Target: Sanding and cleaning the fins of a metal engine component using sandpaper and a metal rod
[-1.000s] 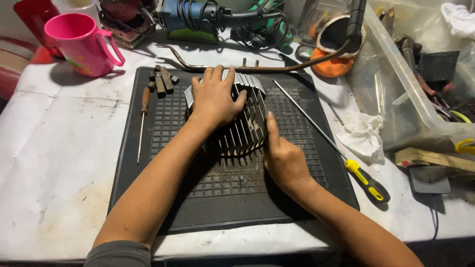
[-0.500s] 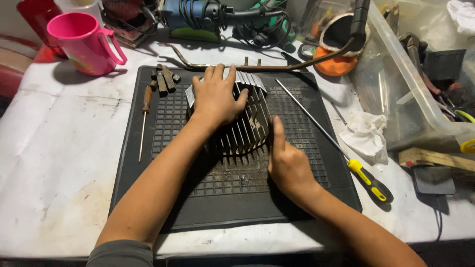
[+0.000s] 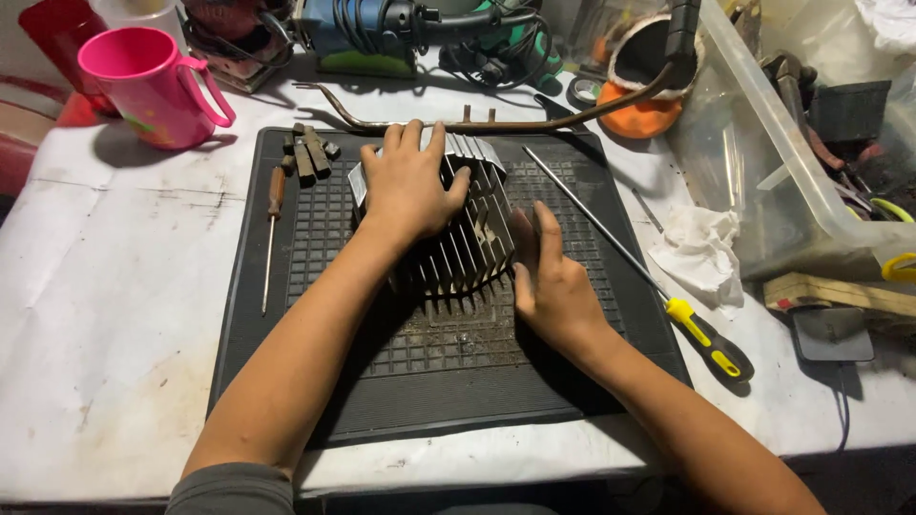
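Grey finned metal cylinder block point(image 3: 458, 234) sits on the black gridded rubber mat point(image 3: 420, 381), upper-middle of the mat, fins running toward the camera. Both hands are on it.

Left hand point(image 3: 408, 186): palm down, flat on top of the block, fingers spread and draped over the far edge. Pressing or steadying, not wrapped around it.

Right hand point(image 3: 549, 277): open, fingers straight and together, laid against the block's right side. Heel of the hand rests on the mat. No closed grip; it bears on the fins from the side.

Mat is dirty with grit just in front of the block.

Around it:
- Small wooden-handled screwdriver point(image 3: 272, 234) on the left part of the mat, lying roughly parallel to the mat's left edge, apart from the block.
- Cluster of small dark metal pieces point(image 3: 307, 154) at the mat's upper-left corner.
- Long screwdriver with a yellow and black handle point(image 3: 701, 334) lying diagonally across the mat's right edge, its shaft tip near the block's far right corner, handle off the mat on the white table cover point(image 3: 105, 315).
- Bent rusty metal rod point(image 3: 458, 124) along the mat's far edge, just behind the left fingertips.
- Pink plastic mug point(image 3: 148, 86) upper left, well apart.
- Crumpled white rag point(image 3: 701, 248) right of the mat, next to a clear plastic bin point(image 3: 792, 181) of tools.
- Blue power tool point(image 3: 372, 33) at the back.
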